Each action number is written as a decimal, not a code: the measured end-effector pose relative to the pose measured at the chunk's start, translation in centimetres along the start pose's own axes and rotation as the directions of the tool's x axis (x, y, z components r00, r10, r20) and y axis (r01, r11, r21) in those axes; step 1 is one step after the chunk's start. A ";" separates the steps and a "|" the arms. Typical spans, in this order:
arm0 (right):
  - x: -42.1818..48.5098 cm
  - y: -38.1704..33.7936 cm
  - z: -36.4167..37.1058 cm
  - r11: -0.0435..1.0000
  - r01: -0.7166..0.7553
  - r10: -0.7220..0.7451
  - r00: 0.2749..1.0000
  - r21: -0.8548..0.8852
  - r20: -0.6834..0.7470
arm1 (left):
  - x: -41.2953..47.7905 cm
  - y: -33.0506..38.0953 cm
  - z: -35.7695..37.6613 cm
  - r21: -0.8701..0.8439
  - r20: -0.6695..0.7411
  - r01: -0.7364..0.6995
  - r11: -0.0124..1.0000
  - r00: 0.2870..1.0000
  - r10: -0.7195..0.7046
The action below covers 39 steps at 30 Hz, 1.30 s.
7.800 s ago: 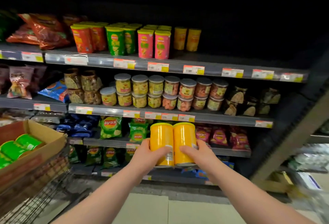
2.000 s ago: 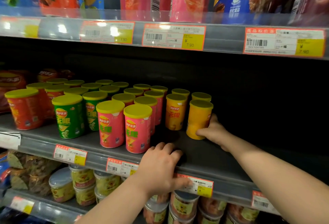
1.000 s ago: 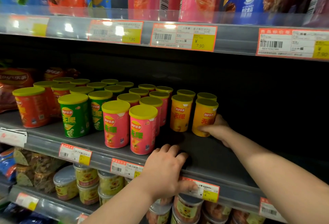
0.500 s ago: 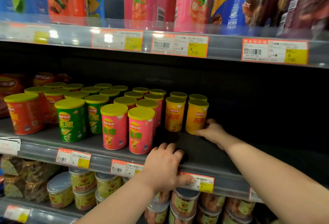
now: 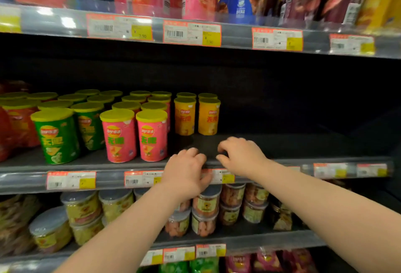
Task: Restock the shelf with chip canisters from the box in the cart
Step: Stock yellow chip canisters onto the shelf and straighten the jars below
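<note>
Chip canisters [image 5: 119, 137]: glossy printed wrap, matt yellow plastic lids [image 5: 152, 116]. Shelf [image 5: 282, 146]: dark, matt, smooth deck; along front edge, glossy clear plastic rail [image 5: 28, 181] over paper price labels [image 5: 71, 180].

Middle shelf [image 5: 303, 149]: two yellow chip canisters [image 5: 185, 118] upright, side by side, back from front edge; pink canisters [image 5: 118, 138] left of them, at front edge; left hand [image 5: 186, 172] grips front edge; right hand [image 5: 243, 156] just beside it, loosely curled, holding nothing.
</note>
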State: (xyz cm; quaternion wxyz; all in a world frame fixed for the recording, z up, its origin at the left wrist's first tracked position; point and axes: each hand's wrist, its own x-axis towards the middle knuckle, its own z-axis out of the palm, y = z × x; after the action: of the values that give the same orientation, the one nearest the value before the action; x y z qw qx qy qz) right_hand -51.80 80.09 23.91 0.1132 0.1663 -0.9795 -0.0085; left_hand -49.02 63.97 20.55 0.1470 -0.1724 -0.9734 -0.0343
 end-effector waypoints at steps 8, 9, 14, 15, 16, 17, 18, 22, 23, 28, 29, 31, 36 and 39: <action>-6.3 -2.9 1.1 1.000 0.014 -0.014 1.000 -0.015 -0.001 | -4.4 0.4 0.9 -0.052 -0.058 -0.057 0.997 0.997 0.054; -7.0 -3.3 1.5 1.000 0.021 -0.021 1.000 -0.008 0.003 | -5.0 0.4 1.2 -0.051 -0.025 -0.056 0.997 0.998 0.055; -9.1 -5.1 3.7 0.998 0.059 -0.058 0.994 -0.003 0.091 | -8.5 0.3 2.3 -0.007 0.154 -0.023 1.000 0.988 0.024; -9.4 -5.5 4.1 0.997 0.073 -0.071 0.991 -0.012 0.112 | -9.2 0.2 2.3 0.006 0.180 -0.005 1.000 0.984 0.004; -9.7 -6.0 4.5 0.996 0.088 -0.085 0.988 -0.018 0.130 | -9.9 0.2 2.4 0.013 0.203 0.018 1.000 0.979 -0.020; -10.0 -6.5 4.8 0.995 0.100 -0.096 0.984 -0.020 0.150 | -10.6 0.2 2.4 0.016 0.224 0.042 0.999 0.974 -0.045; -10.3 -6.9 5.1 0.994 0.110 -0.106 0.980 -0.016 0.170 | -11.3 0.3 2.5 0.015 0.235 0.065 0.998 0.970 -0.066; -11.9 -8.0 6.4 0.988 0.154 -0.157 0.955 0.033 0.252 | -14.0 0.6 3.7 0.006 0.281 0.149 0.989 0.949 -0.145; -12.4 -8.1 6.8 0.986 0.159 -0.166 0.947 0.047 0.275 | -14.6 0.6 4.1 0.011 0.305 0.164 0.986 0.939 -0.159; -16.7 -8.4 8.0 0.981 0.177 -0.195 0.904 0.082 0.381 | -18.9 3.4 5.1 0.020 0.388 0.237 0.971 0.894 -0.226; -17.7 -8.4 8.2 0.979 0.184 -0.204 0.899 0.089 0.388 | -19.9 4.1 5.3 0.025 0.409 0.246 0.969 0.882 -0.235; -19.7 -8.3 8.6 0.976 0.191 -0.218 0.886 0.107 0.409 | -21.9 5.5 5.6 0.025 0.448 0.275 0.961 0.856 -0.257; -24.4 -8.6 10.0 0.964 0.223 -0.266 0.840 0.146 0.473 | -27.3 8.4 6.2 0.059 0.529 0.336 0.940 0.788 -0.315; -26.8 -9.9 11.0 0.946 0.265 -0.323 0.795 0.186 0.513 | -31.0 9.2 6.4 0.094 0.559 0.396 0.913 0.738 -0.378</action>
State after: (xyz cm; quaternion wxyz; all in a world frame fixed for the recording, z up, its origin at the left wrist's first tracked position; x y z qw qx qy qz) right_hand -26.40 79.26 6.81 -0.1769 0.3130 -0.9329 -0.0208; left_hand -19.76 63.29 5.32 -0.1615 0.0289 -0.9861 -0.0268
